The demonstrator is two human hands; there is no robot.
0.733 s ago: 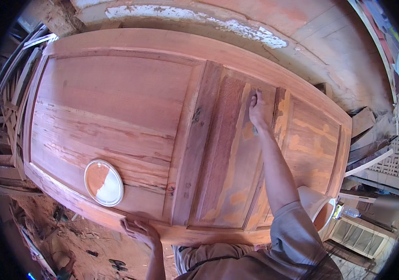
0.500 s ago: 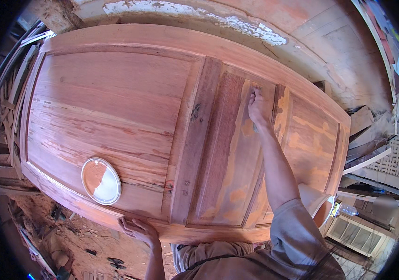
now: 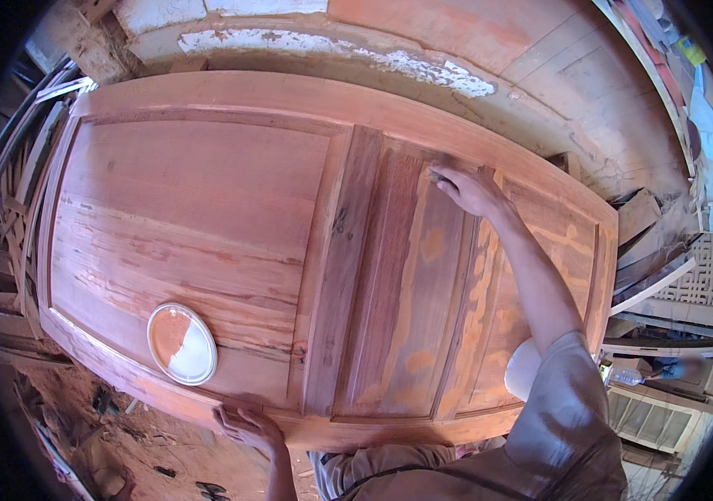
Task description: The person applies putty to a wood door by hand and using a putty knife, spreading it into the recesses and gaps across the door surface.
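A large reddish wooden panelled door [image 3: 189, 184] lies flat in front of me. Toward the far end of its narrow middle panel, my right hand [image 3: 471, 192] presses down with curled fingers. A small greyish piece shows at its fingertips, too hidden to name. Orange-brown filler patches [image 3: 432, 244] mark that panel and the one to its right. My left hand [image 3: 248, 427] lies on the door's near edge, fingers spread, holding nothing. Left of centre, a round white lid [image 3: 196, 355] bears a smear of orange-brown paste.
Partly behind my right arm stands a white bucket [image 3: 522, 371] on the door. Scrap wood [image 3: 10, 225] is piled at the left, and more boards [image 3: 640, 219] lean at the right. A worn wall [image 3: 423, 50] runs behind. A clear bottle [image 3: 626, 376] is beyond the bucket.
My right hand has turned at the wrist and reached the panel's far edge, its elbow swinging outward. My view has shifted slightly. My left hand stays on the near edge.
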